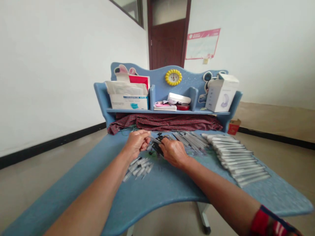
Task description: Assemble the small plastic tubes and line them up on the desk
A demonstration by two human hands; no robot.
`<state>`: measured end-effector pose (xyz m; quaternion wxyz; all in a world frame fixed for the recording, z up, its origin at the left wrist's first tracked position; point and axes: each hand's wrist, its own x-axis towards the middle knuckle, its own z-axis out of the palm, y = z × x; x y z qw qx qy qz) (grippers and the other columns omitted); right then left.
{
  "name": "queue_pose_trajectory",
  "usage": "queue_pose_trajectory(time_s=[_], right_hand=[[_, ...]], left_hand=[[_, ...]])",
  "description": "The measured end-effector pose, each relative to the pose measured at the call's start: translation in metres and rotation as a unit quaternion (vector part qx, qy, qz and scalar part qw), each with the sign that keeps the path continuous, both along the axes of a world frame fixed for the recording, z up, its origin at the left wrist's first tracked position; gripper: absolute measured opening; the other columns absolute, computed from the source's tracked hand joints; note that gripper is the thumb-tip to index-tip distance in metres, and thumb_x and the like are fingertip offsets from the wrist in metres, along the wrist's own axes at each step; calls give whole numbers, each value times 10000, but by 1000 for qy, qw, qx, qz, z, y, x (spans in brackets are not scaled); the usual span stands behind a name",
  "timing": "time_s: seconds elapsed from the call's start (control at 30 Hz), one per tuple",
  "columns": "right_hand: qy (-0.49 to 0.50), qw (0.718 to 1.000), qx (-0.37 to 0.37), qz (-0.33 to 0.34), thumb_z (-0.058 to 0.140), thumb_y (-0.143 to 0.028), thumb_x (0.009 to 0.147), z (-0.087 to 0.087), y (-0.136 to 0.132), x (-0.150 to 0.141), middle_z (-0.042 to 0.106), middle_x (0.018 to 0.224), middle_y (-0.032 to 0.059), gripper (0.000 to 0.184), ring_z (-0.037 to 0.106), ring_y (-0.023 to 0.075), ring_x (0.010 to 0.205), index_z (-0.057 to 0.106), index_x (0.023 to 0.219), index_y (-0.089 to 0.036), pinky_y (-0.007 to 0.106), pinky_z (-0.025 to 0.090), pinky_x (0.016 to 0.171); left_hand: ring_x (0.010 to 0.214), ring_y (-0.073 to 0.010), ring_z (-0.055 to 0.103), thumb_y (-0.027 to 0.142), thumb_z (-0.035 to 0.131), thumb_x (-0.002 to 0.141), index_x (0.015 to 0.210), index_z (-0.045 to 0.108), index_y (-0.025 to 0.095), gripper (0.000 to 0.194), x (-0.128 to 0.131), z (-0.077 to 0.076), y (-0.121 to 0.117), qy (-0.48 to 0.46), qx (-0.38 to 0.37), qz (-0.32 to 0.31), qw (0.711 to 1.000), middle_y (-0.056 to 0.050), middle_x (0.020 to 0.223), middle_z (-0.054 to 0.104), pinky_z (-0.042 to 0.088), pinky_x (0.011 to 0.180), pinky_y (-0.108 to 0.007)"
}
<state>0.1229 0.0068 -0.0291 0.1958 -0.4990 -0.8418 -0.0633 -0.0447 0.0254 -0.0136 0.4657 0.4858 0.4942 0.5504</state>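
Note:
My left hand [136,142] is closed in a pinch on a thin grey pen barrel [153,140] above the blue desk [159,186]. My right hand [173,152] rests curled on the desk beside it, fingers closed over a cluster of small black pen parts [157,147]. The two hands almost touch at the fingertips. A loose pile of short grey and clear tubes [139,167] lies just under my left wrist. What exactly my right fingers grip is hidden.
A long row of grey pens [236,157] fans along the desk's right side, more loose pens [189,139] behind my right hand. Red plaid cloth [167,122] lies under the shelf, which holds a mask box [129,98], papers, a white carton [221,93].

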Motion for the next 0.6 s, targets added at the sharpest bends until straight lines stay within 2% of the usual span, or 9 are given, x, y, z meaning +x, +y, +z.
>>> queue_pose_trajectory(time_s=[0.17,0.4,0.5,0.6], right_hand=[[-31,999,-5,-18,312,-327,903,18,-4,3,689,948,41,278,624,186,859,547,1037,-262,263,417,674],[-120,992,-30,2,374,-263,866,40,-6,11,683,956,100,285,627,234,865,591,1043,-209,299,435,687],[-147,988,-49,5,420,-241,833,51,-6,23,686,954,100,268,628,236,852,628,998,-205,294,436,675],[-173,983,-66,-5,434,-224,816,62,-7,49,688,934,107,266,628,232,842,650,967,-194,293,435,674]], left_hand=[[279,-22,301,304,613,676,696,508,138,198,1,6,-2,25,7,-22,999,43,447,482,162,286,-132],[278,-12,279,344,586,712,726,551,118,229,2,10,-7,75,1,-72,995,32,458,485,141,298,-133],[280,-16,271,389,553,741,799,581,111,286,1,11,-7,88,-1,-93,992,28,451,485,134,304,-137],[290,-18,279,410,558,738,806,584,110,309,-2,11,-5,103,12,-86,991,24,458,492,145,310,-141]])
